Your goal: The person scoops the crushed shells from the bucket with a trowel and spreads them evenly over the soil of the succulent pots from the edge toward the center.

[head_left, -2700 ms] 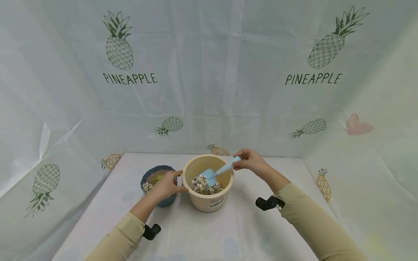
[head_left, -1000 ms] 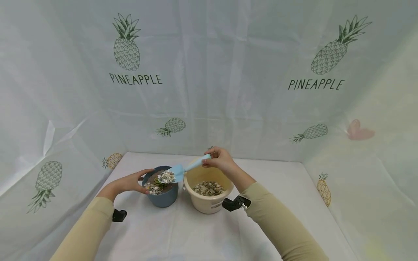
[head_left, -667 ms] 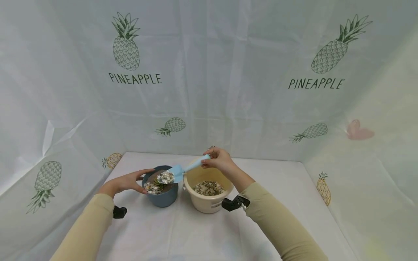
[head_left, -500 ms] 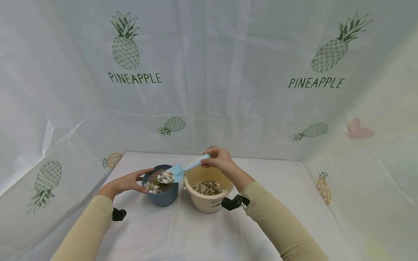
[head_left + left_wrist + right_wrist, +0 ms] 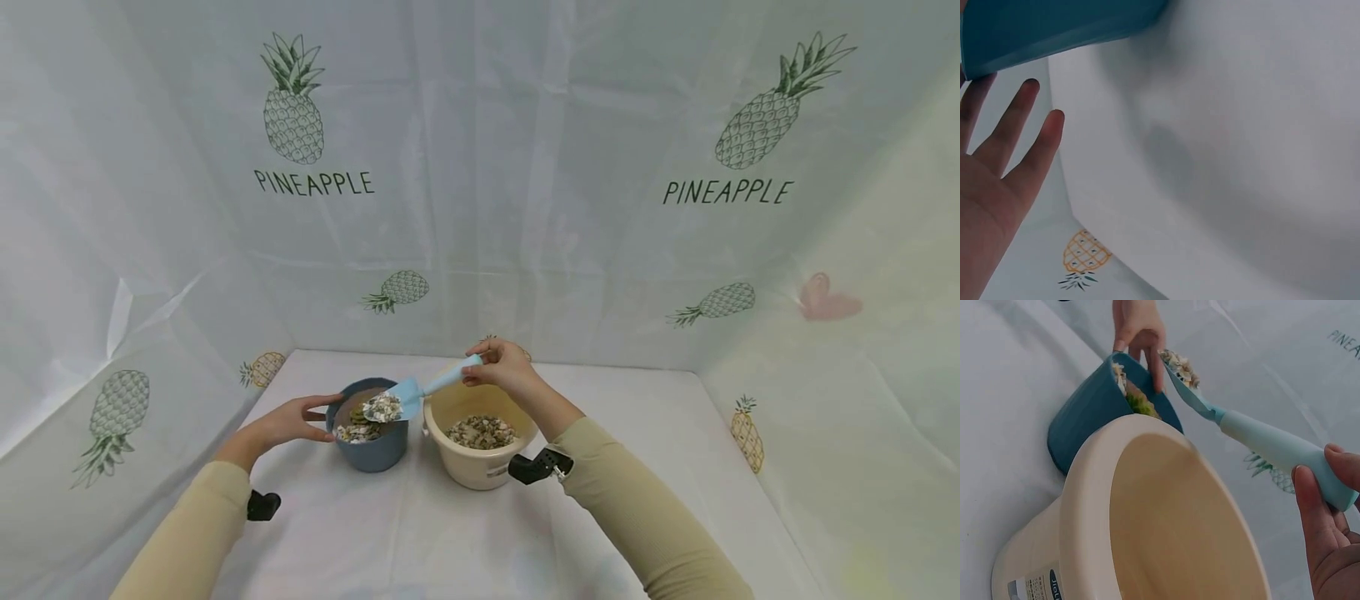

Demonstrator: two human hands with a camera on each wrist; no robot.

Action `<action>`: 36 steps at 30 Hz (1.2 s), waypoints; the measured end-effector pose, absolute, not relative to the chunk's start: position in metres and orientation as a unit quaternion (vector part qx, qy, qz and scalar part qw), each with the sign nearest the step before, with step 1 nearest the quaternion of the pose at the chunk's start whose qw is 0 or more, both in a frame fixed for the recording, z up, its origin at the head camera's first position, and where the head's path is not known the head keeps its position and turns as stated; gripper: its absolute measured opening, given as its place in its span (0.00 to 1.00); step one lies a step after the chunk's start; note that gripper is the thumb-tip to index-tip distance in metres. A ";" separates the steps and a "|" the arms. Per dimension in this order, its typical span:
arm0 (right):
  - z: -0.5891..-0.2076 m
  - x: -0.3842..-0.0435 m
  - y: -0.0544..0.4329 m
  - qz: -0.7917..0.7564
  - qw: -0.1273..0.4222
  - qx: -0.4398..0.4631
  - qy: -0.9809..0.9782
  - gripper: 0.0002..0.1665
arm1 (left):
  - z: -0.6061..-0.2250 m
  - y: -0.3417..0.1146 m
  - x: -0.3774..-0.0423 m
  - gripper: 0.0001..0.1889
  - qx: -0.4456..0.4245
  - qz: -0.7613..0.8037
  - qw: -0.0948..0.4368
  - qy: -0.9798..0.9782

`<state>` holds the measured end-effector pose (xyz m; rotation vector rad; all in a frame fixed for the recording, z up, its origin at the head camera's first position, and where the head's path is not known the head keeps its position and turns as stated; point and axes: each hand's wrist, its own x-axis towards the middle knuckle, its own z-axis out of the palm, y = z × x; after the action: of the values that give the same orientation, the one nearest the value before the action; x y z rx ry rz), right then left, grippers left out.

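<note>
Pale-blue plastic scoop (image 5: 409, 395), pinched by its handle (image 5: 452, 377) in the right hand (image 5: 512, 370), has been brought with pebbly mix (image 5: 382, 407) from the cream bucket (image 5: 467, 468) to above the blue pot (image 5: 375, 456), touched by the spread left hand (image 5: 287, 422); transfer is judged under way, the mix untipped.

"PINEAPPLE" (image 5: 313, 183), printed 2 times on the backdrop sheet (image 5: 487, 208)
Each stands below a large pineapple drawing (image 5: 293, 127); the cream bucket's (image 5: 1085, 506) label (image 5: 1036, 589) shows "Jial", cut off, its small print illegible.
</note>
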<state>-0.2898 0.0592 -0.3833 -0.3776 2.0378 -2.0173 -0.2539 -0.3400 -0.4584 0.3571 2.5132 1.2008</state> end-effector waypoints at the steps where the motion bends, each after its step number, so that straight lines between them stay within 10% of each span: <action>1: -0.384 -0.290 0.059 -0.693 0.123 -0.129 0.699 0.16 | -0.459 -0.340 -0.253 0.45 0.124 0.419 0.161 0.885; 17: -0.385 -0.288 0.047 -0.695 0.132 -0.137 0.693 0.16 | -0.463 -0.320 -0.235 0.44 0.101 0.386 0.092 0.912; 36: -0.386 -0.290 0.057 -0.685 0.137 -0.134 0.703 0.17 | -0.445 -0.333 -0.259 0.48 0.172 0.385 0.196 0.885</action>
<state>-0.2895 0.0568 -0.3860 -0.3871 2.0333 -1.9823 -0.2595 -0.3334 -0.4448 0.4819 2.4804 1.0782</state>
